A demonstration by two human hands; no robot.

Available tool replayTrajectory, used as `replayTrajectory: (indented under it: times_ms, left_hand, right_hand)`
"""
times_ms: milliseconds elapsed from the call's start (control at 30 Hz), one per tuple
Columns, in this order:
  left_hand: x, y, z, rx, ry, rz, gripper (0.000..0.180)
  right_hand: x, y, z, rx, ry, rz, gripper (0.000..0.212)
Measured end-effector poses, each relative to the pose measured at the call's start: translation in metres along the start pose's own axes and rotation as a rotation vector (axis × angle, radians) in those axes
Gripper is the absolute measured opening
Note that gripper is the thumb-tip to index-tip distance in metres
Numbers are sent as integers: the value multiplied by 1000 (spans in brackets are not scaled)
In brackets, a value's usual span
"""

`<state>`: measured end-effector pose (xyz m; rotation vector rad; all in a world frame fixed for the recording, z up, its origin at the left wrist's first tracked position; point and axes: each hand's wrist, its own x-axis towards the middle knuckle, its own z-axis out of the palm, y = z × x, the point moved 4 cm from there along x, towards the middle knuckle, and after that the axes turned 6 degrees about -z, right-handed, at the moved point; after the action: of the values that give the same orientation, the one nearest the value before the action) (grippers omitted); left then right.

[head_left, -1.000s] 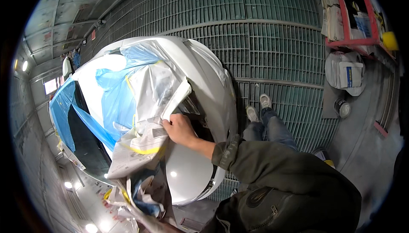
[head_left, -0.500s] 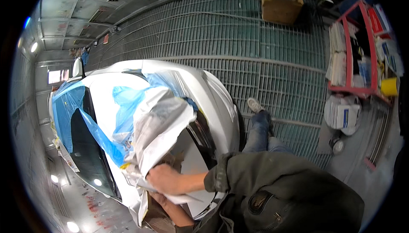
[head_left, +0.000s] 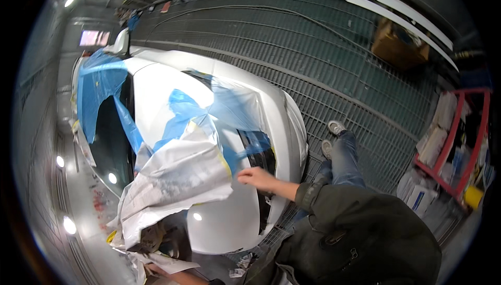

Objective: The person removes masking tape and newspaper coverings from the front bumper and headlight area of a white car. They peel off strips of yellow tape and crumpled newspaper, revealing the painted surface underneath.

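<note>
A large sheet of white masking paper [head_left: 177, 180] with grey smudges and a yellow tape edge lies loose and crumpled across a white car [head_left: 224, 227]. At the lower edge my left hand [head_left: 159, 271] is closed on a torn part of the masking paper, its fingers partly hidden. Over the glossy white panel, just right of the taped paper edge, hovers my right hand [head_left: 254, 178]. Its fingers are bent together and slightly blurred; what they hold, if anything, cannot be made out. Blue masking film [head_left: 235, 105] is bunched on the car above the paper.
More blue film [head_left: 99, 89] hangs over the far end of the car by a dark window. Metal grating [head_left: 308, 92] covers the floor. A cardboard box [head_left: 399, 45], long white strips [head_left: 402, 19] and a red shelf rack [head_left: 459, 144] stand to the right.
My hands have parted: the right moved right, away from the paper, and the left moved down and left with paper. The paper shifted left, baring more white panel. My view has turned.
</note>
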<state>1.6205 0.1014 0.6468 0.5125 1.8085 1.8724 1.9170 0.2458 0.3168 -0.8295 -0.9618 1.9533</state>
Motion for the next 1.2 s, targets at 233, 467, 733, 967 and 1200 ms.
replayTrajectory:
  times_ms: [233,467,733,967,1200]
  left_hand:
    - [-22,95,-45,56,329,264,56]
    - [-83,224,-121,184,612,493,55]
    - [-201,287,-226,181,838,622,53]
    - [-345,244,-281,171,986,489,52]
    - [-453,225,-417,306,920,336,45]
  right_hand:
    - [83,-6,-82,-180,96,68,65]
    - [123,-33,-69,-490,-150,-11,78]
    - [136,-2,-72,-538,-200,-39,58]
    - [117,-28,-14,-351,-340,-42,45]
    - [38,-31,122,-299,-566,44,40]
